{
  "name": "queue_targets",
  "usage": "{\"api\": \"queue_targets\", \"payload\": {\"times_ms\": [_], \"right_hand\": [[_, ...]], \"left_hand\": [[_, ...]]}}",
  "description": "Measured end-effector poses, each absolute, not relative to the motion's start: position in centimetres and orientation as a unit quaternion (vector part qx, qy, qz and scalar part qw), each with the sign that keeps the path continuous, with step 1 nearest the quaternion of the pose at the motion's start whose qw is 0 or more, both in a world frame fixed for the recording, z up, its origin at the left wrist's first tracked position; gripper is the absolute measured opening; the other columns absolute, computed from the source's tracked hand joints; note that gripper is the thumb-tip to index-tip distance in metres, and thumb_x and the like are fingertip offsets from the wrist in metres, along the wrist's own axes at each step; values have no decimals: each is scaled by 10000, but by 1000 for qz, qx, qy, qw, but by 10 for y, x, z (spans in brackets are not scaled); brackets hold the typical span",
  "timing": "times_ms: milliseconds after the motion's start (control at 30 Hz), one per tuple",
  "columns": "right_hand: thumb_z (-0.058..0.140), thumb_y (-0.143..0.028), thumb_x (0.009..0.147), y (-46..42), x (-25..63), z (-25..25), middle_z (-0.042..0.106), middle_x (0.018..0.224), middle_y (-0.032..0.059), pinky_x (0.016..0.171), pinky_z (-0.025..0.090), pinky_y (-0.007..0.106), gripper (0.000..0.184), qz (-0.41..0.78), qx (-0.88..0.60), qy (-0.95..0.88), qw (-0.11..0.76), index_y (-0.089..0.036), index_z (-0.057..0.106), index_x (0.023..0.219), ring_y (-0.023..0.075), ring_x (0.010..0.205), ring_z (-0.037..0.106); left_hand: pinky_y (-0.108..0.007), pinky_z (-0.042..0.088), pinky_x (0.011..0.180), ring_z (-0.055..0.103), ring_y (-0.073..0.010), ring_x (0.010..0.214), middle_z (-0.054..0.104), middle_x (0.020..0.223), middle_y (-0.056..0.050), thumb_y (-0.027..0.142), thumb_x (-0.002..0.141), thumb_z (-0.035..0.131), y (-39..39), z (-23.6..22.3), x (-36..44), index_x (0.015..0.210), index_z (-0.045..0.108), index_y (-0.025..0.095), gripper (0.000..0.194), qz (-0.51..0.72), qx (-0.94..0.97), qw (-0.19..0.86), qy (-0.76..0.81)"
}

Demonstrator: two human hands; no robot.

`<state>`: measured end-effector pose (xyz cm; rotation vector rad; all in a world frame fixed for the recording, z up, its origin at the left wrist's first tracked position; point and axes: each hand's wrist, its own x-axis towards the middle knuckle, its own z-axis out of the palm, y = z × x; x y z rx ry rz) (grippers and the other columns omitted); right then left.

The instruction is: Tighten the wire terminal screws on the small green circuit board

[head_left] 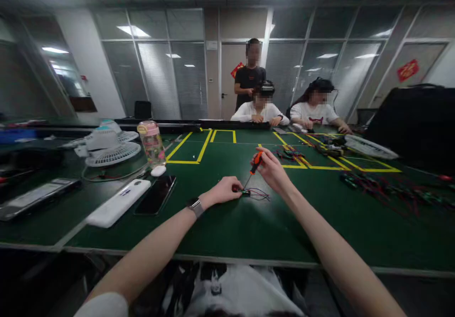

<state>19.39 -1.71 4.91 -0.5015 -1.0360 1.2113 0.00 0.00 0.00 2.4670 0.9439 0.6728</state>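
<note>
My right hand (268,165) is closed around the orange-and-black handle of a screwdriver (256,162). The screwdriver's thin shaft slants down and left, its tip at a small green circuit board (245,192) on the table. My left hand (227,188) has its fingertips pinched on the left end of that board, hiding part of it. Thin red and black wires (261,194) loop out from the board's right side and lie on the green surface. Whether the tip sits in a screw is too small to tell.
Left of my arms are a black phone (156,195), a white power bank-like slab (119,203), a pink-lidded bottle (152,142) and white fans (113,152). Wired boards (394,191) lie in a heap at right. Yellow tape (185,162) marks the table (220,231). Several people are opposite.
</note>
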Motion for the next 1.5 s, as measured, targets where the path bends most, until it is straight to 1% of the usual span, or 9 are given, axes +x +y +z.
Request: {"api": "queue_targets", "payload": {"times_ms": [200, 400, 567, 733, 867, 1067, 1267, 1400, 1500], "right_hand": [[821, -462, 688, -16, 192, 47, 697, 811, -20, 794, 534, 322, 291, 541, -213, -457, 673, -286, 693, 881, 147, 769, 636], [842, -421, 672, -16, 195, 47, 660, 796, -33, 838, 535, 330, 266, 520, -226, -466, 679, -278, 707, 852, 133, 768, 601], [804, -454, 715, -16, 195, 47, 701, 831, -11, 824, 532, 333, 314, 534, -224, -472, 665, -284, 707, 960, 154, 799, 650], [816, -487, 693, -15, 192, 46, 703, 826, -19, 806, 540, 319, 317, 539, -218, -456, 674, -285, 697, 907, 147, 795, 646], [841, -445, 666, -17, 193, 47, 666, 794, -33, 792, 541, 314, 293, 520, -231, -459, 683, -278, 703, 863, 136, 762, 608], [840, -499, 652, -21, 193, 51, 704, 818, -14, 784, 526, 313, 373, 542, -226, -475, 656, -289, 706, 928, 151, 776, 637], [820, -523, 667, -21, 190, 51, 695, 806, -23, 773, 526, 315, 344, 530, -231, -468, 669, -294, 677, 880, 154, 768, 636], [841, -478, 652, -20, 192, 50, 658, 804, -37, 774, 525, 299, 319, 509, -242, -478, 674, -285, 685, 854, 134, 755, 605], [826, -475, 670, -21, 194, 51, 669, 801, -25, 787, 522, 313, 329, 509, -248, -489, 664, -285, 695, 905, 149, 775, 621]], "left_hand": [[-230, 467, 689, 594, -140, 739, 641, 868, -32, 163, 775, 681, -2, 2, -1, 911, 747, 151, 152, 242, 883, 220, 336], [-235, 466, 688, 595, -144, 751, 637, 885, -35, 180, 788, 681, -3, 5, -2, 922, 747, 151, 152, 235, 882, 226, 339], [-238, 466, 696, 596, -144, 754, 639, 886, -34, 181, 793, 678, -2, 4, -2, 929, 745, 149, 156, 233, 885, 221, 336], [-240, 468, 700, 601, -144, 753, 642, 882, -32, 182, 793, 678, -1, 3, -2, 925, 745, 153, 152, 234, 887, 224, 330], [-242, 469, 699, 600, -147, 758, 645, 885, -36, 183, 791, 681, -2, 4, -2, 919, 748, 154, 147, 235, 886, 221, 334], [-243, 470, 695, 600, -147, 759, 649, 891, -42, 183, 794, 682, -2, 4, -1, 934, 747, 145, 159, 236, 884, 224, 335], [-242, 473, 703, 603, -145, 758, 656, 888, -39, 174, 793, 683, -3, 5, -1, 926, 748, 151, 150, 236, 885, 221, 336], [-244, 476, 708, 609, -148, 772, 655, 901, -41, 188, 802, 682, -4, 6, -2, 928, 748, 152, 147, 237, 886, 223, 331], [-250, 477, 709, 608, -149, 761, 653, 891, -42, 183, 798, 684, -4, 6, -2, 925, 748, 147, 147, 241, 887, 221, 327]]}}
